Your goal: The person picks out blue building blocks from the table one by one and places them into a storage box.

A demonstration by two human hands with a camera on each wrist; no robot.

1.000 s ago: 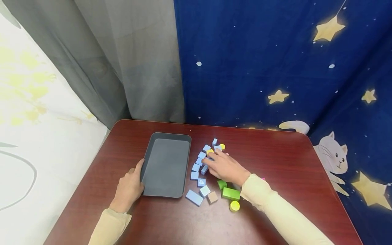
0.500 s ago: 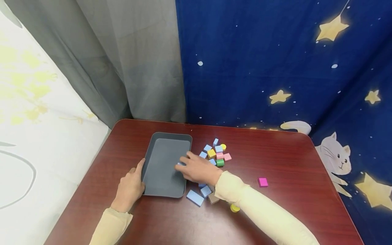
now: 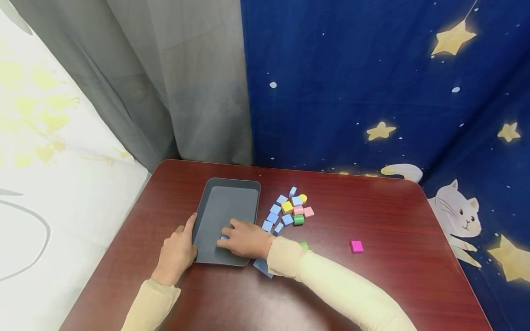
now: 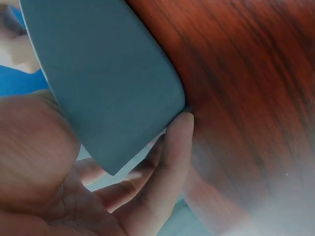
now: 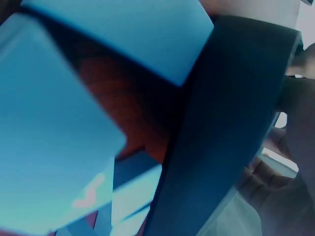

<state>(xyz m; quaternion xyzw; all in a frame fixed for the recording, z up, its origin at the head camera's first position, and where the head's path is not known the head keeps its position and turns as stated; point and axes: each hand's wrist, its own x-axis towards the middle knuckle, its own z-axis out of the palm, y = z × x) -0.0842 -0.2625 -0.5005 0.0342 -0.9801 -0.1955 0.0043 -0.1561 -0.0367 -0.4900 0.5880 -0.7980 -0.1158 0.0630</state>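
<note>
In the head view a dark grey tray [image 3: 225,202] lies on the left part of the table. At its left edge my left hand [image 3: 175,252] grips it near the front corner. The left wrist view shows a fingertip [image 4: 181,129] against the tray's corner. My right hand [image 3: 245,240] is over the tray's front part and pinches a small light-blue block [image 3: 224,237], mostly covered by the fingers. Right of the tray are several blue blocks [image 3: 272,218], a yellow block [image 3: 286,207], pink blocks [image 3: 308,212] and a green block [image 3: 298,219].
A magenta block [image 3: 357,247] sits apart on the right of the brown table [image 3: 393,216]. A long blue block [image 3: 263,267] and a green block [image 3: 304,245] are partly hidden by my right arm. Curtains [image 3: 331,87] hang behind the table's far edge.
My right hand has moved left from the pile of blocks to over the tray, carrying a blue block. The left hand stays at the tray's left edge.
</note>
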